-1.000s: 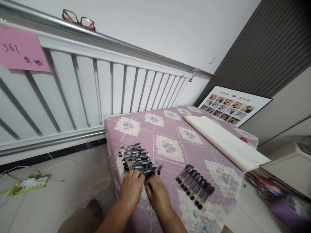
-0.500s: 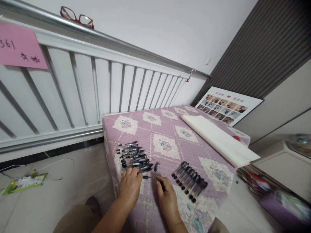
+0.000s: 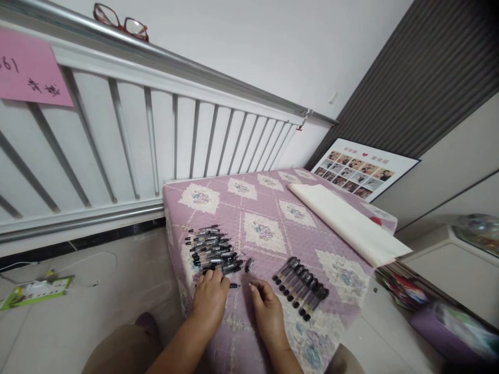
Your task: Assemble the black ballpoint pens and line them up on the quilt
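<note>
My left hand (image 3: pixel 210 298) rests with curled fingers on the purple quilted table cover (image 3: pixel 273 208), at the near edge of a loose pile of black-and-clear pens (image 3: pixel 212 252). A short dark pen end (image 3: pixel 234 285) sticks out from under its fingers. My right hand (image 3: pixel 267 306) lies just to the right, fingers curled inward; whatever is inside them is hidden. A single loose black cap (image 3: pixel 248 265) lies between the pile and a tidy row of several pens (image 3: pixel 300 284), which sits right of my right hand.
A roll of white paper (image 3: pixel 351 223) lies across the far right of the table, with a photo collage board (image 3: pixel 362 174) behind it. Red glasses (image 3: pixel 120 23) sit on the white railing beside a pink note (image 3: pixel 31 72). A power strip (image 3: pixel 35 291) lies on the floor.
My hands were together at the pile a second ago. The right hand has since pulled away to the right, toward the row of pens. The left hand stays by the pile.
</note>
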Demonstrator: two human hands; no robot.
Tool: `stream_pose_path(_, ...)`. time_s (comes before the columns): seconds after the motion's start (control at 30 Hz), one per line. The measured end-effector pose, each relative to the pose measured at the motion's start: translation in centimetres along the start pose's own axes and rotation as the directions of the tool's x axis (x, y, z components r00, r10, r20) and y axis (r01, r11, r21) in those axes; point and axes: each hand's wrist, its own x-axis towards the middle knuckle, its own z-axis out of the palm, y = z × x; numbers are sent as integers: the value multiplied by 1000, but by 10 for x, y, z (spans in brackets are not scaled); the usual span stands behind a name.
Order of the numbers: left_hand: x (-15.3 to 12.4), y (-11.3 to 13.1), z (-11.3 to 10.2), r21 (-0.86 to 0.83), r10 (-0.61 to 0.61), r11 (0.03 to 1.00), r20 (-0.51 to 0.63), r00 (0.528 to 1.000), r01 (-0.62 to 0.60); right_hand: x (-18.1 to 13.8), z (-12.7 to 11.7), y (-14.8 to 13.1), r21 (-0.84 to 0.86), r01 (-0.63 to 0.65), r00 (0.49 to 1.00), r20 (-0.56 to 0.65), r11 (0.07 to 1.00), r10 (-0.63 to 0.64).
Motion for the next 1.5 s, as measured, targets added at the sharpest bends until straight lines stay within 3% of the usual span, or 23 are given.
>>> stream_pose_path(0.3,-6,2,-13,-99,8,995,-3,1000,-8,0,0,11,84,-39,999,35,996,37)
stream_pose_path(0.6,-7,-2,-17,-218,11,976,151,988,23,0,-9,9,140,-26,985,170,990,2)
stream_pose_path(1.5,-9,-6,-21,-272,65,962,169,983,-17,1,-12,1,87,30,946,319,996,-56)
